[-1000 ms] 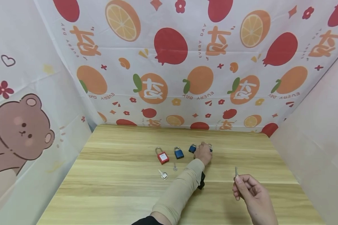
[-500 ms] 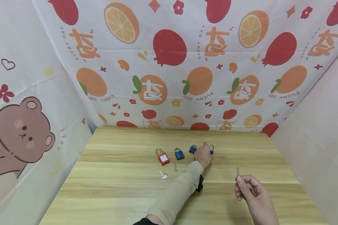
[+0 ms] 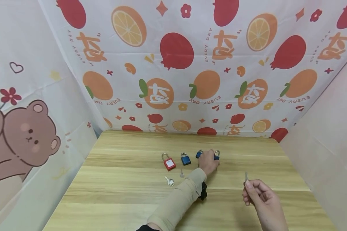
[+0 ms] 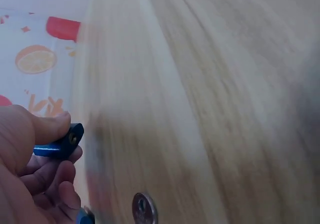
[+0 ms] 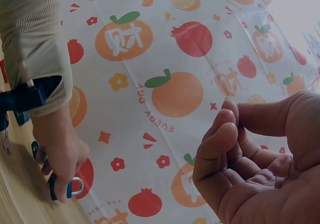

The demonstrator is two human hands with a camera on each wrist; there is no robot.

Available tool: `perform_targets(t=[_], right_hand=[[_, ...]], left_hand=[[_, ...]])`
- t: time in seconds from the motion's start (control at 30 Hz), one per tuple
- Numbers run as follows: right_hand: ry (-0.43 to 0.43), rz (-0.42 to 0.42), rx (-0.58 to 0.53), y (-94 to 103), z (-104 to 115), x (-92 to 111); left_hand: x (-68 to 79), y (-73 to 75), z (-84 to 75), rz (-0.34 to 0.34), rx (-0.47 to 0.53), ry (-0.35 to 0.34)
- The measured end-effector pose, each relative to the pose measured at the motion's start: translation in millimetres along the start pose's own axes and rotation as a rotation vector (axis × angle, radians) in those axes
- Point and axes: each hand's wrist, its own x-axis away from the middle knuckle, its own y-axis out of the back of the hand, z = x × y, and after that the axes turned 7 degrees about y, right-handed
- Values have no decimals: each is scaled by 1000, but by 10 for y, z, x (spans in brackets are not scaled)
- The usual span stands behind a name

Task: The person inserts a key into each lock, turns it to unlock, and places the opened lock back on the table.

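Note:
At the back of the table, my left hand [image 3: 209, 162] holds a small blue padlock [image 4: 60, 146] between thumb and fingers. In the left wrist view its keyhole face shows; the head view shows its metal shackle on the far right of the row. Left of that hand stands a second blue padlock [image 3: 199, 155], partly covered by it. Another blue padlock [image 3: 185, 160] and a red padlock [image 3: 169, 163] with a white label lie further left. My right hand [image 3: 261, 195] is raised at the right and pinches a small key [image 3: 246, 176] by one end, its other end pointing up.
Two loose keys lie in front of the padlocks: a key with a round head [image 3: 170, 182] and a slimmer key [image 3: 182, 174]. A fruit-print sheet [image 3: 179, 80] walls the wooden table [image 3: 118, 183] at the back, with pale sheets on both sides.
My left hand has drawn slightly toward me with the blue padlock. The right hand stays almost in place with the key. The head view has shifted a little.

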Motion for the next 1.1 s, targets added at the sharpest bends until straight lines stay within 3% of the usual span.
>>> perform_targets(t=[0.2, 0.43, 0.67, 0.93, 1.1], right_hand=[[12, 10, -5, 31, -10, 0], [22, 17, -9, 39, -11, -12], [-2, 3, -22, -15, -18, -48], [-24, 10, -22, -71, -49, -107], [2, 26, -24, -165, -70, -191]], left_hand=[[58, 140, 42, -33, 175, -3], [100, 382, 32, 18, 358, 81], [154, 680, 112, 9, 555, 122], [323, 1016, 137, 63, 680, 281], [432, 1220, 174, 90, 732, 292]])
